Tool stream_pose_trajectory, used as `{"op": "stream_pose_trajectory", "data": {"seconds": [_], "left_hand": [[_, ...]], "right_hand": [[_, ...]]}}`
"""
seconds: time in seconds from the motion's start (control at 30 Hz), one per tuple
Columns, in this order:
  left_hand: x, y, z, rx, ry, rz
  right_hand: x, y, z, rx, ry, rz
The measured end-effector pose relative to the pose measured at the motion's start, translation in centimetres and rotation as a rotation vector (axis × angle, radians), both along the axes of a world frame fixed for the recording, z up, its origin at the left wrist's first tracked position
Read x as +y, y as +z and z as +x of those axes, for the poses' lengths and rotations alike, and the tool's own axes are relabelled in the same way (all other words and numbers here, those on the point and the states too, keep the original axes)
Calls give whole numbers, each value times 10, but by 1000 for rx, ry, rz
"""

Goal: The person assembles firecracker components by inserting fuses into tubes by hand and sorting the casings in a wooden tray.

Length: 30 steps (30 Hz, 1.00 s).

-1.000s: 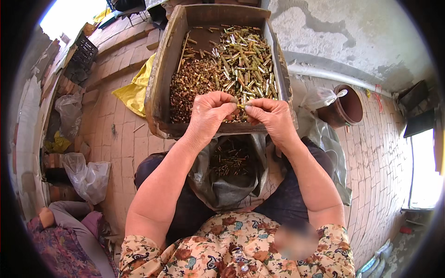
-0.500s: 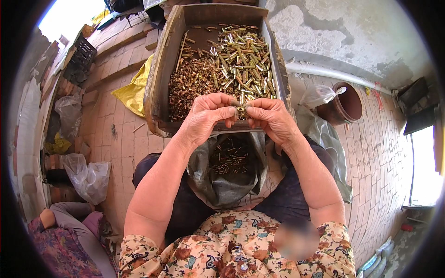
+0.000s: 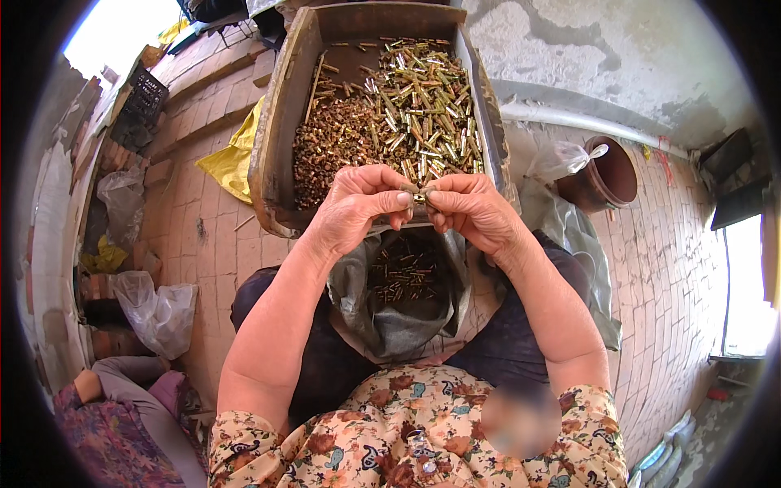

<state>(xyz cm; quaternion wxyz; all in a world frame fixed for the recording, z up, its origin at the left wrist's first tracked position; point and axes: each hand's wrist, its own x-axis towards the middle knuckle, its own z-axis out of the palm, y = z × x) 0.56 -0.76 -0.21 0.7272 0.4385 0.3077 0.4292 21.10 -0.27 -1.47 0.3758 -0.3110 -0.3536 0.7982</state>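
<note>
My left hand (image 3: 362,202) and my right hand (image 3: 476,207) meet over the near edge of a worn tray (image 3: 281,106). Thumb and fingers of both pinch a small brass-coloured metal piece (image 3: 419,198) from its two ends; fingertips cover most of it. Behind the hands, the tray's left side holds a heap of short coppery ring-like pieces (image 3: 338,146). Longer shiny gold-coloured metal tubes or pins (image 3: 427,98) are piled on its right. Below my hands, between my knees, an open grey-green sack (image 3: 346,285) contains loose slender metal pieces (image 3: 404,272).
A thin stick (image 3: 315,89) lies inside the tray's left side. Yellow sacking (image 3: 233,159) lies left of it. To the right stand a brown bucket (image 3: 610,179) and grey plastic sheeting (image 3: 582,244). Another person's bent leg (image 3: 142,407) is at lower left on the brick floor.
Both hands have shifted very slightly, still pinching the metal piece. It shows a little more clearly between the fingertips now. The view has drifted slightly.
</note>
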Motion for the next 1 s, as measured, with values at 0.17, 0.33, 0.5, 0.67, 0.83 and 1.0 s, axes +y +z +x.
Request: {"op": "stream_pose_trajectory", "data": {"seconds": [0.17, 0.33, 0.5, 0.67, 0.83, 1.0], "left_hand": [[-2, 3, 0, 112, 12, 72], [-4, 4, 0, 128, 15, 106], [-10, 11, 0, 277, 53, 167], [-14, 15, 0, 415, 96, 203], [-12, 12, -1, 396, 133, 167], [-11, 9, 1, 344, 140, 117]], "right_hand": [[-2, 1, -1, -28, -4, -10], [-2, 2, 0, -34, 7, -1], [-1, 3, 0, -78, 16, 14], [-2, 9, -3, -197, -27, 101], [-3, 9, -5, -236, -55, 142], [-5, 10, -6, -280, -78, 166]]}}
